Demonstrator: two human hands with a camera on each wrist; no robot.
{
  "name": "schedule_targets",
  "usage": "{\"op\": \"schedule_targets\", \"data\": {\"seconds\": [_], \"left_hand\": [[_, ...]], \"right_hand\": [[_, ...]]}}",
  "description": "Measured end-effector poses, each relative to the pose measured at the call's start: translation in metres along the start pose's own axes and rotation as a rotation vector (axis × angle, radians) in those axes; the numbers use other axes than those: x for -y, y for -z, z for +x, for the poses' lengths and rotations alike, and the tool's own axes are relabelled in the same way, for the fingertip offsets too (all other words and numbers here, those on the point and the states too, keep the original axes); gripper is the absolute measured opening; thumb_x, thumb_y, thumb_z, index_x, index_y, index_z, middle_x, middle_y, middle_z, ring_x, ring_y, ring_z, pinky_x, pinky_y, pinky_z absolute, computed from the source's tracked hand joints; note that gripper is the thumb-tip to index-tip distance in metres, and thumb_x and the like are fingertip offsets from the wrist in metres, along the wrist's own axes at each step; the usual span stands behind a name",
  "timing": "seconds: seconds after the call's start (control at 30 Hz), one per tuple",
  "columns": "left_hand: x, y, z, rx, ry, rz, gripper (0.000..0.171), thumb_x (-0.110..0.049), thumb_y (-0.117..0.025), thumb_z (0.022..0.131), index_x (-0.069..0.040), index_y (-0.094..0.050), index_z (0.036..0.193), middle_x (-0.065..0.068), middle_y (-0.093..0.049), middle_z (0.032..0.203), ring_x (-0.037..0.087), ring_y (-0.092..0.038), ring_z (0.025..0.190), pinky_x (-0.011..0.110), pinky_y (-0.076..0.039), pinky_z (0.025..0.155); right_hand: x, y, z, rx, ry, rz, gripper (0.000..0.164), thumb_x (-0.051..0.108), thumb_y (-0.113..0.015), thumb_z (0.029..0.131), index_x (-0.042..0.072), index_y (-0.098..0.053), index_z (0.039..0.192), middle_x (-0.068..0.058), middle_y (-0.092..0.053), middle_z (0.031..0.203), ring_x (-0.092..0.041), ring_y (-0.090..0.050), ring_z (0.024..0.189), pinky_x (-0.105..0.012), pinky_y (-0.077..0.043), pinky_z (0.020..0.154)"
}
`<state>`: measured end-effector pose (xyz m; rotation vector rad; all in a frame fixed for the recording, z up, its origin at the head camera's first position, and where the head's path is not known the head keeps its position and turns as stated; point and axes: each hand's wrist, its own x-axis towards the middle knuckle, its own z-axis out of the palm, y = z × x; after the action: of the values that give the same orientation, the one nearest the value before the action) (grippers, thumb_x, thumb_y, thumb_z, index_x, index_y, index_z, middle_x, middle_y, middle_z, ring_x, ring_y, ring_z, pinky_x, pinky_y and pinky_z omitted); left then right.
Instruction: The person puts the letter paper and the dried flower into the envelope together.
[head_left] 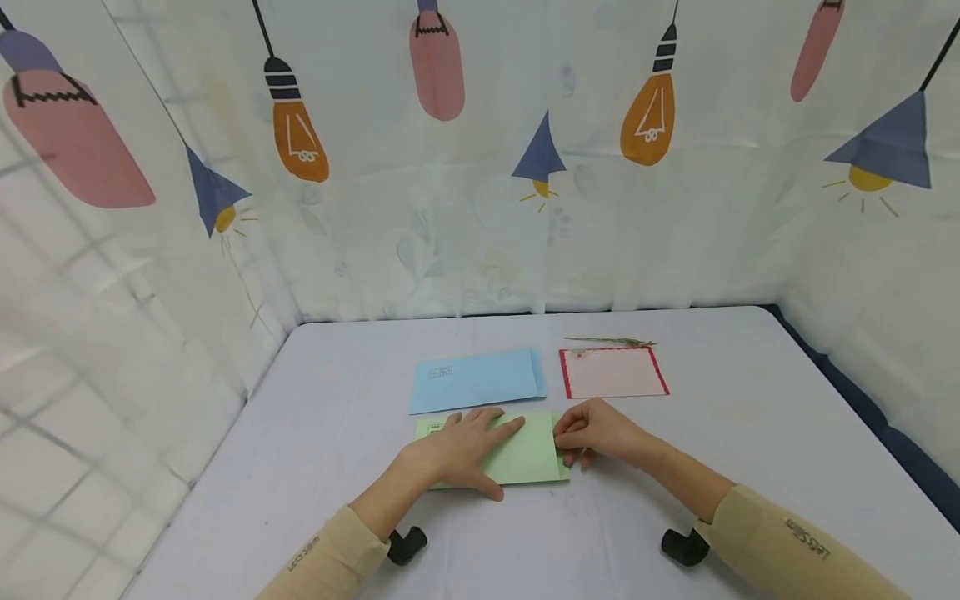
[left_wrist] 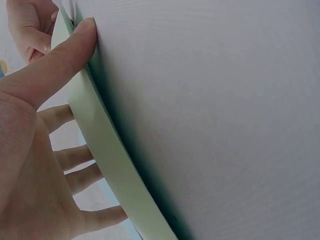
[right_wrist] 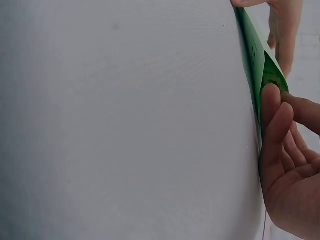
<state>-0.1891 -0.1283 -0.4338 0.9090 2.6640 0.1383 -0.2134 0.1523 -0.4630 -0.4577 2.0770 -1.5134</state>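
A light green envelope [head_left: 528, 450] lies on the table, with print at its upper left corner. My left hand [head_left: 468, 450] spreads its fingers over the envelope and presses on it, the thumb by the near edge. At the envelope's right end, my right hand [head_left: 592, 432] pinches the edge by the flap with curled fingers. In the right wrist view that end of the envelope [right_wrist: 255, 60] gapes, showing a darker green inside next to the right fingertips [right_wrist: 271, 95].
Behind the green envelope lies a blue envelope [head_left: 480, 379] with a printed corner. To its right is a pink card [head_left: 615, 372] with a red border, and a thin dried sprig [head_left: 611, 340] lies along the card's far edge. A white cloth covers the table [head_left: 322, 400].
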Motion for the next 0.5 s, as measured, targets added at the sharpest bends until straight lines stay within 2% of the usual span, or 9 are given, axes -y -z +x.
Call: {"op": "schedule_targets", "data": {"seconds": [0.27, 0.5], "left_hand": [[-0.0012, 0.0022, -0.0011, 0.001, 0.006, 0.015, 0.104, -0.062, -0.081, 0.081, -0.033, -0.026, 0.165, 0.005, -0.03, 0.163, 0.025, -0.03, 0.148, 0.056, -0.029, 0.117], [0.0002, 0.0007, -0.001, -0.001, -0.004, 0.011, 0.105, -0.063, -0.081, 0.081, -0.033, -0.025, 0.165, 0.005, -0.028, 0.163, 0.024, -0.029, 0.148, 0.057, -0.029, 0.116]], "right_hand": [[0.0051, -0.0044, -0.0017, 0.007, -0.014, 0.093, 0.024, 0.003, -0.072, 0.093, -0.005, -0.056, 0.109, -0.02, -0.072, 0.082, -0.022, -0.069, 0.068, -0.028, -0.054, 0.057], [0.0047, -0.0007, -0.0044, 0.008, -0.014, 0.061, 0.026, 0.005, -0.073, 0.093, -0.005, -0.056, 0.109, -0.018, -0.073, 0.082, -0.024, -0.07, 0.069, -0.032, -0.057, 0.061]]}}
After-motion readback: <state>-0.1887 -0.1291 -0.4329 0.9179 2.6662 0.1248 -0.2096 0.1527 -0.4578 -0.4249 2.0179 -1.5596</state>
